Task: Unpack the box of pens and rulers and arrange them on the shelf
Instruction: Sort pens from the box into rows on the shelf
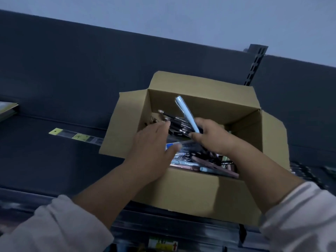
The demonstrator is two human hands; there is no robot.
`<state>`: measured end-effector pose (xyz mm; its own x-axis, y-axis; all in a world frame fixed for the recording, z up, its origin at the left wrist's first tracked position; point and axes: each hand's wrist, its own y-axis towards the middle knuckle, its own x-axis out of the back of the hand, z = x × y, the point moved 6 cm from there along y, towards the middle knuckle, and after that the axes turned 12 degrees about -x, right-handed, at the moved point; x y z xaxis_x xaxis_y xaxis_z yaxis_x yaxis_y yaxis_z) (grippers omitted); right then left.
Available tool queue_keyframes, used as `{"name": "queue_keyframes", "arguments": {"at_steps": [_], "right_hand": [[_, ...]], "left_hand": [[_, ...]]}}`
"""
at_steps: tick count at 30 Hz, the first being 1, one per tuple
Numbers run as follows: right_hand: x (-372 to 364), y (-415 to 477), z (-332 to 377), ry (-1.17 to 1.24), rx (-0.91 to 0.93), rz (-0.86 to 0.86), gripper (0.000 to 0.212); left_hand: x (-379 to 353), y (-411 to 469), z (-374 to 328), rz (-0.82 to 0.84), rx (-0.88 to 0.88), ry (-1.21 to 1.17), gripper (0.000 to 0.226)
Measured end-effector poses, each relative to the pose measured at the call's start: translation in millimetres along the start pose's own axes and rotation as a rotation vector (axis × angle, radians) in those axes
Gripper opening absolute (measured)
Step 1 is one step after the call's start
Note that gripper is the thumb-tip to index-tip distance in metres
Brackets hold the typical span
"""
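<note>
**A:** Head view. Where does the cardboard box (190, 190) stand?

**B:** On the dark shelf (45, 155), with its flaps open. All positions below are given relative to the box.

**A:** Contents?

**B:** Loose pens (200, 160) in pink, pale blue and dark colours lie heaped in the near half. A cluster of black pens (174, 124) lies toward the far left corner.

**A:** Right hand?

**B:** The right hand (212, 137) is inside the box, near its centre. Its fingers and thumb are curled round a light-blue pen (185, 113), whose free end points up toward the far wall.

**A:** Left hand?

**B:** The left hand (152, 148) is over the left half of the box. Its fingers are straight, the thumb is spread, and the tips are at the black pens. Contact cannot be told.

**A:** Outside the box?

**B:** A packaged ruler (78, 136) lies flat on the shelf just left of the box. A slotted upright (255, 66) rises behind the far right corner.
</note>
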<state>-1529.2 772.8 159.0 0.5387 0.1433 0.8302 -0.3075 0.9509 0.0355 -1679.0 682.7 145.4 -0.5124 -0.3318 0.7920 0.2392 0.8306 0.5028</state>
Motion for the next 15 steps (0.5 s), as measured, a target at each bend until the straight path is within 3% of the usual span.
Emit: {"name": "queue_keyframes", "arguments": {"at_steps": [2, 5, 8, 11, 15], "right_hand": [[6.6, -3.2, 4.6, 0.068, 0.025, 0.021, 0.012], [15.1, -8.5, 10.2, 0.131, 0.044, 0.050, 0.013], [19.8, -12.1, 13.5, 0.209, 0.050, 0.085, 0.014], [16.1, -14.4, 16.2, 0.265, 0.031, 0.194, 0.016], [8.9, -11.7, 9.0, 0.392, -0.058, 0.340, 0.020]], "left_hand": [[0.9, 8.9, -0.9, -0.071, 0.136, -0.231, 0.052], [-16.6, 18.5, -1.2, -0.049, 0.454, -0.679, 0.027], [-40.7, 28.0, -8.7, 0.025, 0.709, -1.128, 0.032], [-53.1, 42.4, -20.2, 0.061, 0.735, -1.450, 0.035], [-65.2, 53.8, -23.7, -0.038, 0.761, -1.626, 0.031]]}}
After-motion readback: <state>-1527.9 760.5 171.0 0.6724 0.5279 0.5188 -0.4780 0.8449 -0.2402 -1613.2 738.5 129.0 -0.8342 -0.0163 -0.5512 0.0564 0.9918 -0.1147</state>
